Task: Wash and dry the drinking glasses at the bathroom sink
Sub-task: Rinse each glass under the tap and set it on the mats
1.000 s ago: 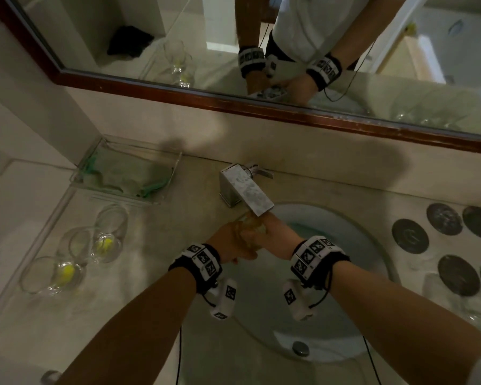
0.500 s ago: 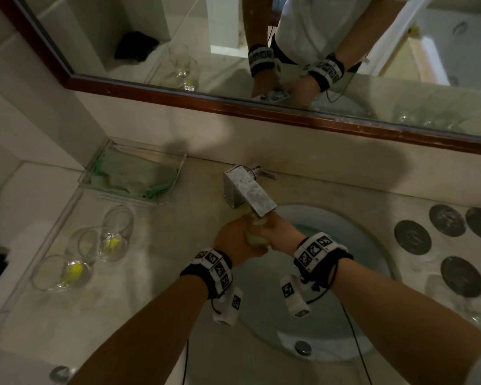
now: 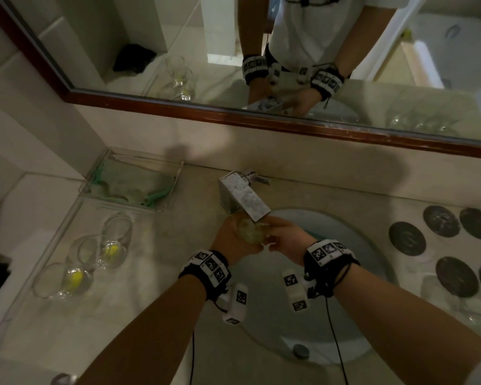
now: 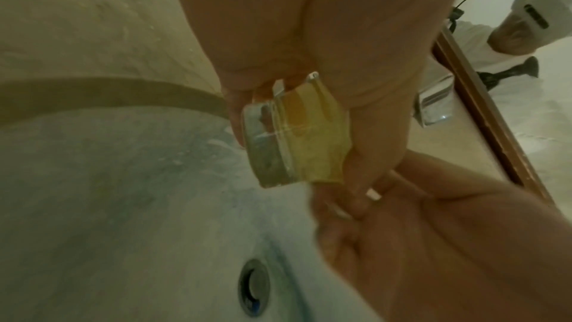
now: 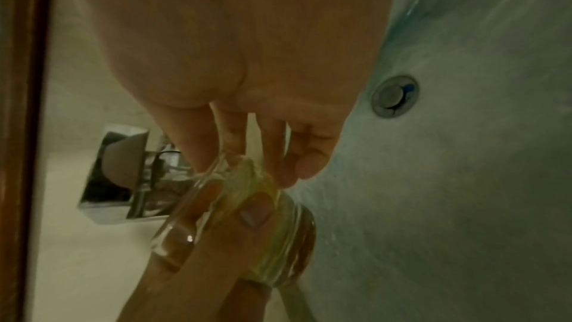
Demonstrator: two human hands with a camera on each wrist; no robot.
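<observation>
A clear drinking glass [image 3: 249, 232] with yellow residue lies sideways under the faucet spout [image 3: 245, 195], over the sink basin [image 3: 261, 343]. My left hand [image 3: 233, 243] wraps round its body, with the thick base [image 4: 266, 143] sticking out past the fingers. My right hand [image 3: 286, 237] is at the glass mouth: in the right wrist view its fingers [image 5: 272, 156] reach into the glass [image 5: 263, 229] while the thumb lies outside the rim. Left-hand fingertips [image 5: 216, 241] show through the wall. Whether water runs from the spout is unclear.
Three glasses with yellow residue [image 3: 114, 245] lie on the counter at left, below a clear tray [image 3: 131, 184] holding a green cloth. Dark round coasters [image 3: 407, 238] and faint clear glassware [image 3: 442, 295] sit at right. The drain [image 3: 300, 350] is near the front; a mirror runs behind.
Both hands stay under the spout with the glass between them; they have shifted only slightly while the glass is worked.
</observation>
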